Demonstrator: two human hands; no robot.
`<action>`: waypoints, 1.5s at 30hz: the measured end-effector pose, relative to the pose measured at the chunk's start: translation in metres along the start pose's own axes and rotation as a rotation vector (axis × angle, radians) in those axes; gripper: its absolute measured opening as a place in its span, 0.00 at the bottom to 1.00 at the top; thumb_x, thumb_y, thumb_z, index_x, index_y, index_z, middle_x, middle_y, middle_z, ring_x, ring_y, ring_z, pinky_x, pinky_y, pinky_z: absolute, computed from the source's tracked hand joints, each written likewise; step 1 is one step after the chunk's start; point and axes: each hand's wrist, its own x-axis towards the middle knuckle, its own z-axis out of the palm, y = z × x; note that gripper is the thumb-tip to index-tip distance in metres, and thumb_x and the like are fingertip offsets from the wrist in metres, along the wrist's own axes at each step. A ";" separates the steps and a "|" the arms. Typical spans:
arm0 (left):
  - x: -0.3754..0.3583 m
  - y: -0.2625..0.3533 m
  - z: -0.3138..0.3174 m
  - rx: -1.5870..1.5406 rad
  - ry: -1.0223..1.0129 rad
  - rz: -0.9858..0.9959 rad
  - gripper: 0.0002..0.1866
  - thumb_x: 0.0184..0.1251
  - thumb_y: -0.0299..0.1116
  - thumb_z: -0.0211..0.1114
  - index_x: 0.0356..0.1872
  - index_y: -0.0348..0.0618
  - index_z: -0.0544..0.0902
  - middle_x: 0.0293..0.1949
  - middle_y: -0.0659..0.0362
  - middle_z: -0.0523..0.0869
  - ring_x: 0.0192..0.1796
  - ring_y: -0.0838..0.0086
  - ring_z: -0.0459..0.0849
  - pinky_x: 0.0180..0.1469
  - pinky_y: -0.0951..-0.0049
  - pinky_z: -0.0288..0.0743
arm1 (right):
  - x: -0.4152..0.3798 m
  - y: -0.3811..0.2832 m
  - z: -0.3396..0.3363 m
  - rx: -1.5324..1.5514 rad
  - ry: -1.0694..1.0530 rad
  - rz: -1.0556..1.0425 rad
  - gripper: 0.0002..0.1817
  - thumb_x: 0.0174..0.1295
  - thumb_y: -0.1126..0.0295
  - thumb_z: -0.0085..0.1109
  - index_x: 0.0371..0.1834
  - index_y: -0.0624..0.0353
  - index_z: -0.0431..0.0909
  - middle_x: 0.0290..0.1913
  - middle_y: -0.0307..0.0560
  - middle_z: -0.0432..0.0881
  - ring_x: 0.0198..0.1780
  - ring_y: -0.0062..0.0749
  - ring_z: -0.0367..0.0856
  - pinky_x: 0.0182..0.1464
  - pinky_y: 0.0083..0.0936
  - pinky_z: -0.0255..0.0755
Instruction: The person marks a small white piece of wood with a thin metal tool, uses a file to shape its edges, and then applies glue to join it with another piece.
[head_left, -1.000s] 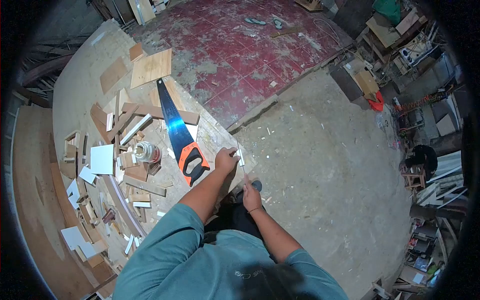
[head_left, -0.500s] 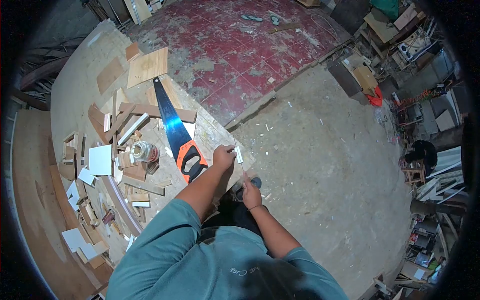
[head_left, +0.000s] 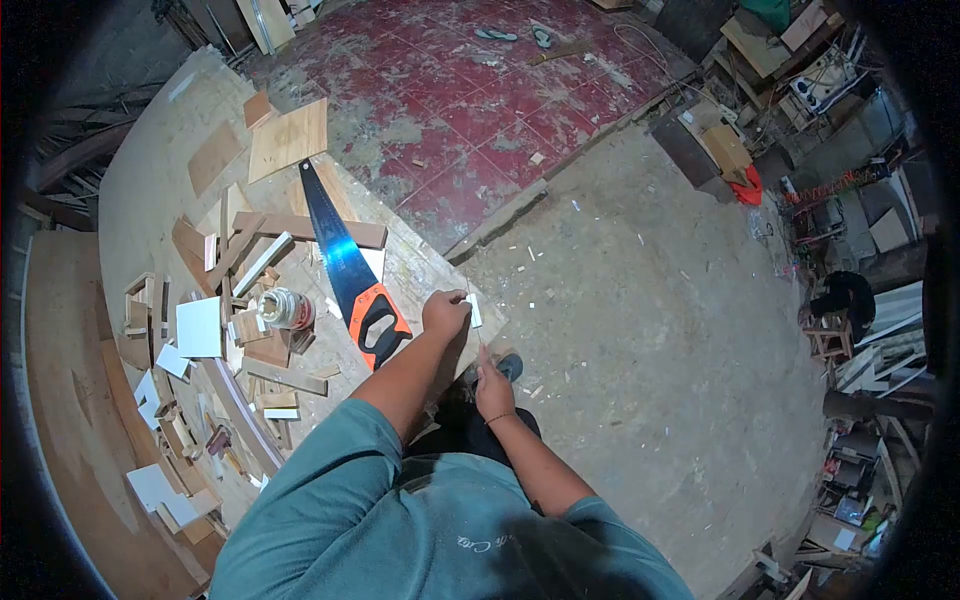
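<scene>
My left hand (head_left: 446, 314) is closed on a small white strip (head_left: 474, 310) at the front right corner of the wooden worktable (head_left: 418, 262). My right hand (head_left: 493, 388) is closed just below it, around the end of a thin tool (head_left: 482, 345) that points up toward the strip; what kind of tool it is cannot be made out. To the left of my left hand, a handsaw (head_left: 350, 275) with an orange and black handle lies flat on the table.
Left of the saw stand a glass jar (head_left: 286, 309) and many wood offcuts (head_left: 285, 374). A square white board (head_left: 199, 327) lies beyond them. A plywood piece (head_left: 288, 140) is at the back. A sandaled foot (head_left: 509, 367) shows on the concrete floor (head_left: 620, 380).
My right hand has shifted slightly left and down, with the thin tool still in it. My left hand keeps its hold on the white strip. The whole view has shifted slightly.
</scene>
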 end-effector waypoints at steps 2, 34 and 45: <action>0.002 0.002 -0.001 -0.002 -0.038 -0.043 0.16 0.47 0.39 0.69 0.39 0.48 0.87 0.35 0.49 0.83 0.39 0.59 0.83 0.43 0.65 0.75 | 0.000 0.001 0.001 0.043 0.044 -0.036 0.31 0.66 0.72 0.46 0.73 0.42 0.54 0.37 0.67 0.79 0.39 0.61 0.78 0.41 0.46 0.72; 0.007 -0.001 0.006 -0.039 -0.040 -0.107 0.13 0.48 0.38 0.69 0.37 0.50 0.88 0.36 0.52 0.86 0.39 0.61 0.85 0.44 0.67 0.76 | 0.013 -0.002 -0.002 0.048 0.014 -0.026 0.32 0.65 0.73 0.46 0.73 0.41 0.52 0.34 0.66 0.79 0.36 0.61 0.78 0.38 0.48 0.71; 0.011 0.006 0.001 -0.050 -0.104 -0.179 0.13 0.50 0.37 0.70 0.38 0.50 0.87 0.35 0.56 0.88 0.38 0.65 0.86 0.43 0.69 0.77 | 0.019 -0.005 -0.001 0.017 -0.022 -0.015 0.31 0.67 0.71 0.45 0.73 0.40 0.52 0.28 0.67 0.78 0.31 0.63 0.78 0.34 0.49 0.69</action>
